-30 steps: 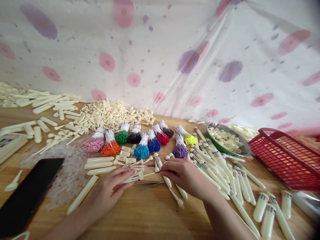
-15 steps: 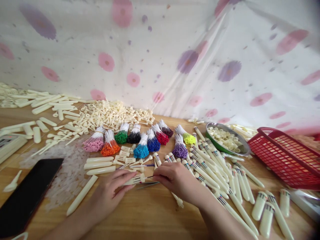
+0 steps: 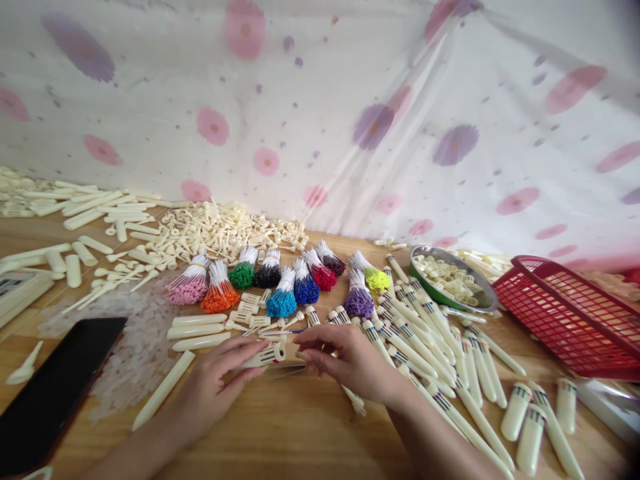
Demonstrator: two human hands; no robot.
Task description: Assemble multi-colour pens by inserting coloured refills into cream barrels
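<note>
My left hand lies low on the wooden table and grips a cream pen barrel whose banded end points right. My right hand is pinched on a thin refill right at that end of the barrel. Behind the hands stand bundles of coloured refills, pink, orange, green, black, blue, red, purple and yellow. To the right lies a heap of assembled pens.
A black phone lies at front left beside small clear bits. Cream barrels and small parts cover the back left. A green bowl of parts and a red basket stand right. A flowered cloth hangs behind.
My right hand has moved left, from about a refill's length away to right against the barrel's end. The left hand has kept the barrel nearly still.
</note>
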